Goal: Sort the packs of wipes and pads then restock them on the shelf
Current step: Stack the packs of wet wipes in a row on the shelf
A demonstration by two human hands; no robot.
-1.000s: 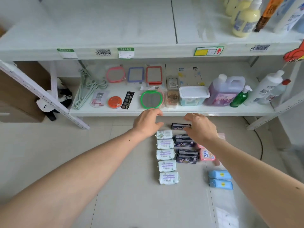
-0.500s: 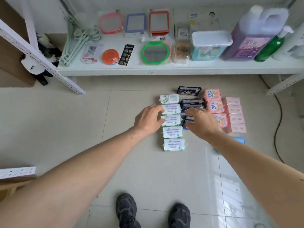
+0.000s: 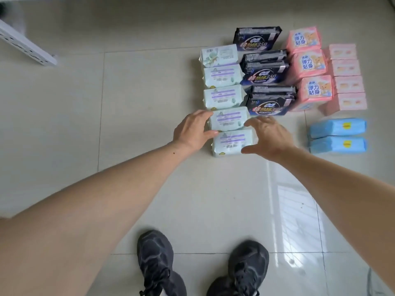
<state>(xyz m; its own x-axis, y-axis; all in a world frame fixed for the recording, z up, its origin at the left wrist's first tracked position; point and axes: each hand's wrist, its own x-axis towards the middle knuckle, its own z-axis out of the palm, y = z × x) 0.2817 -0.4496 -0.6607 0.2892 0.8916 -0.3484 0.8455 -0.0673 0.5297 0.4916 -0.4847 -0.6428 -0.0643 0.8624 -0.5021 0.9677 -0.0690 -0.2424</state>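
Observation:
Packs lie sorted in columns on the tiled floor. Several pale green wipe packs (image 3: 222, 76) form the left column. Dark navy pad packs (image 3: 264, 70) come beside them, then pink packs (image 3: 308, 63) and light pink boxes (image 3: 347, 84). Two blue packs (image 3: 337, 135) lie at the right. My left hand (image 3: 192, 130) touches the left ends of the two nearest green packs (image 3: 229, 130), fingers fairly straight. My right hand (image 3: 267, 135) hovers spread at their right ends, thumb by the nearest pack; contact is unclear.
A white shelf upright (image 3: 25, 45) slants down to the floor at the upper left. My two dark shoes (image 3: 201, 265) stand at the bottom, close in front of the packs. Bare tiles stretch to the left of the green column.
The view has tilted down, so the shelf is out of sight. Both hands have moved nearer along the green column, from its middle packs to the two closest ones.

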